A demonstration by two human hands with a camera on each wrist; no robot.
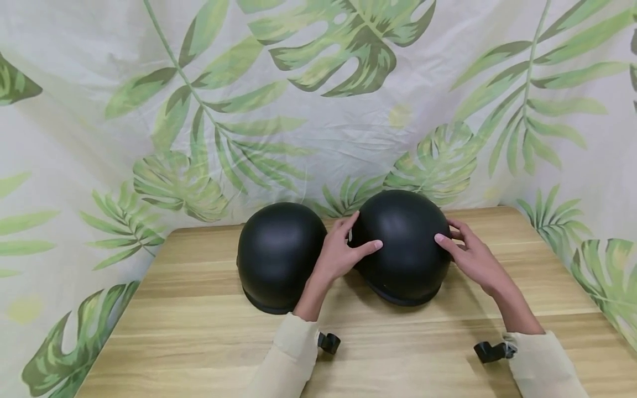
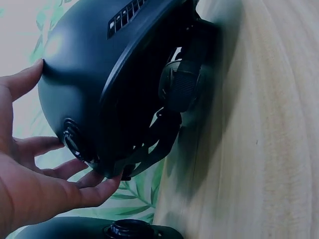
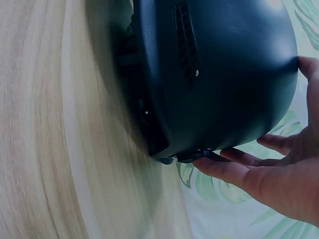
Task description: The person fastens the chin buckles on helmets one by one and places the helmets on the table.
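Two black helmets with a matte shell are in the head view. My left hand (image 1: 340,254) and right hand (image 1: 473,257) grip the right-hand helmet (image 1: 405,249) from its two sides, thumbs on the shell nearer me. In the left wrist view the helmet is tilted over the table, its lower rim lifted on that side, with a dark strap (image 2: 158,144) and a ridged knob (image 2: 180,84) showing beneath. The left fingertips are by a round side fitting (image 2: 75,139). In the right wrist view, fingers lie along the helmet's side below a slotted vent (image 3: 185,42).
Left of my left hand the other helmet (image 1: 278,257) rests on the wooden table (image 1: 199,337), close beside the held one. Behind the table hangs a leaf-patterned cloth (image 1: 343,138). A small black device (image 1: 492,351) is fixed at each wrist.
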